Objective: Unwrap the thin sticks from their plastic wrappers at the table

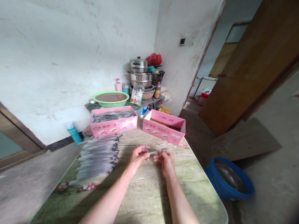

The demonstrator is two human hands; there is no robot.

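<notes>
Over the middle of the table, a slim whitish pen-like stick is held nearly level between my two hands. My left hand pinches its left end with thumb and fingers. Closed around the right part of the same stick is my right hand. To the left lies a pile of similar translucent sticks with dark ends, laid side by side. Behind that pile stands a pink box filled with grey, wrapped-looking sticks. A second pink box is beyond my right hand; its visible inside shows a brown bottom.
A wood-patterned table carries these things. Behind it are a green basin, stacked steel pots and a sauce bottle. A blue-and-white bottle is at the left edge; a blue tub stands on the right.
</notes>
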